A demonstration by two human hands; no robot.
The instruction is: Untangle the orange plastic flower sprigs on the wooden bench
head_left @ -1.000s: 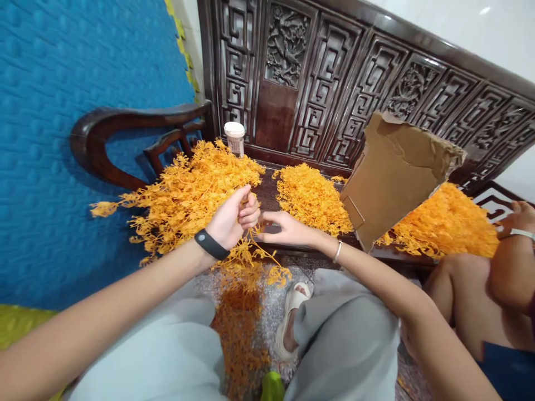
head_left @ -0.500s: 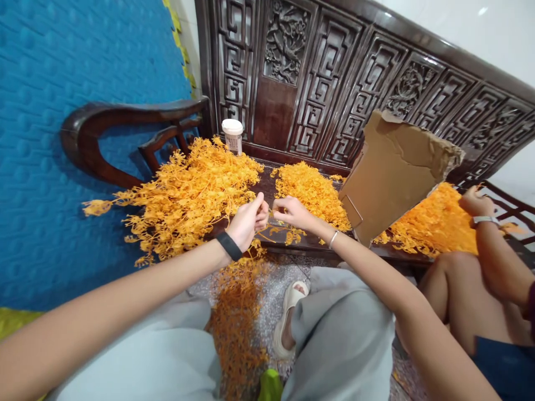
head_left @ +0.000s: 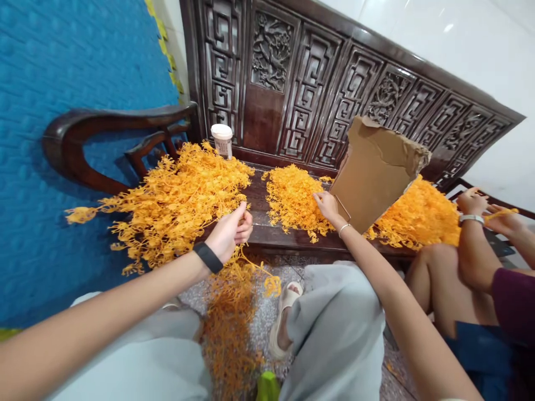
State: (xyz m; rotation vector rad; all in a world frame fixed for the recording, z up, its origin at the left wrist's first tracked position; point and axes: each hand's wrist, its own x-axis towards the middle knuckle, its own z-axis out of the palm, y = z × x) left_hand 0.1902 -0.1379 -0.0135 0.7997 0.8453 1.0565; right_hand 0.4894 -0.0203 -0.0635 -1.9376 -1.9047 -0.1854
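My left hand [head_left: 231,231] is closed, thumb on top, around a thin orange string strand [head_left: 254,266] whose looped, knotted end [head_left: 272,285] dangles over the floor. Just left of it spreads a large heap of orange knotted strands [head_left: 184,195] on the wooden bench seat. My right hand [head_left: 326,206] is at the right edge of a smaller pile of short orange pieces [head_left: 290,195]. Its fingers are bent together at the pile; what they pinch is too small to make out. Close by on its right leans a brown cardboard piece [head_left: 371,172].
A lidded paper cup [head_left: 222,140] stands behind the large heap. Beyond the cardboard lies another orange pile [head_left: 422,217], where a co-worker's hands [head_left: 472,200] hold an orange strand. The carved bench back [head_left: 265,120] rises behind. More orange strands [head_left: 232,328] hang down to the floor.
My right hand has moved right, away from my left hand, to the smaller pile. The strand now hangs lower from my left hand. The view has shifted slightly right.
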